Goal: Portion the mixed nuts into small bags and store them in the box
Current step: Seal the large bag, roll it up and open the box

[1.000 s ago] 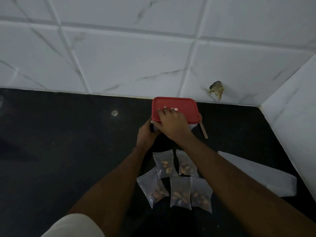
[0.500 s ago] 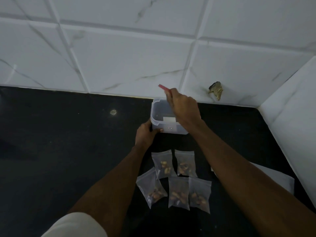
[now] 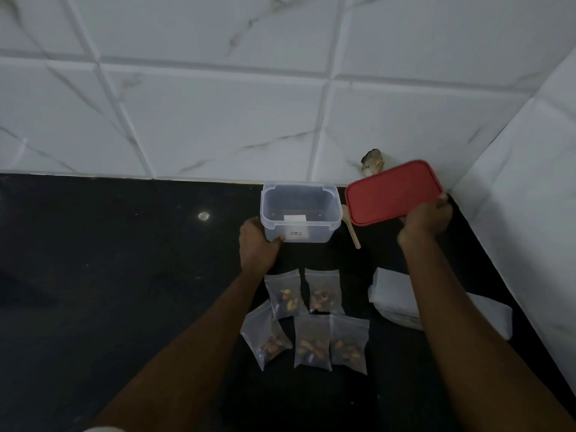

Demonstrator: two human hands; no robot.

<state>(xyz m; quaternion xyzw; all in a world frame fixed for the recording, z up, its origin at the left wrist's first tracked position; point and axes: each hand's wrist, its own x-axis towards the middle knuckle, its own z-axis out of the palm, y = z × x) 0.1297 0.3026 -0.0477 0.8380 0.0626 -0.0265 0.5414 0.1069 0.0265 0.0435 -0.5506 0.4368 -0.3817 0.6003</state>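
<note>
1. A black countertop (image 3: 93, 275) is seen below a white, marble-veined tiled wall (image 3: 187, 104). A small pale spot (image 3: 203, 216) is visible on the counter, well left of the box.
2. The left hand (image 3: 258, 244) is closed around the near left corner of the box. Its thumb is laid on the front wall, and the fingers are hidden behind the left side.
3. The clear plastic box (image 3: 300, 212) stands upright and uncovered on the counter, close to the wall. A white label is seen on its front wall, and no bag is seen inside.
4. Five small bags (image 3: 312, 342) lie flat on the counter between the forearms, nearer than the box: two in the far row and three in the near row. Nuts (image 3: 288, 302) are seen in each. The near left bag is tilted and overlapped at its top by the far left one.
5. A wooden spoon (image 3: 353, 235) lies just right of the box, its bowl partly hidden by the lid.
6. A brownish object (image 3: 372, 160) is seen low on the wall. What it is cannot be told.
7. The red lid (image 3: 394, 193) is held to the right of the box, apart from it.
8. A white flat stack (image 3: 392, 294) lies on the counter, partly covered by the right forearm.
9. The lid is gripped at its near right edge by the right hand (image 3: 425, 218).
</note>
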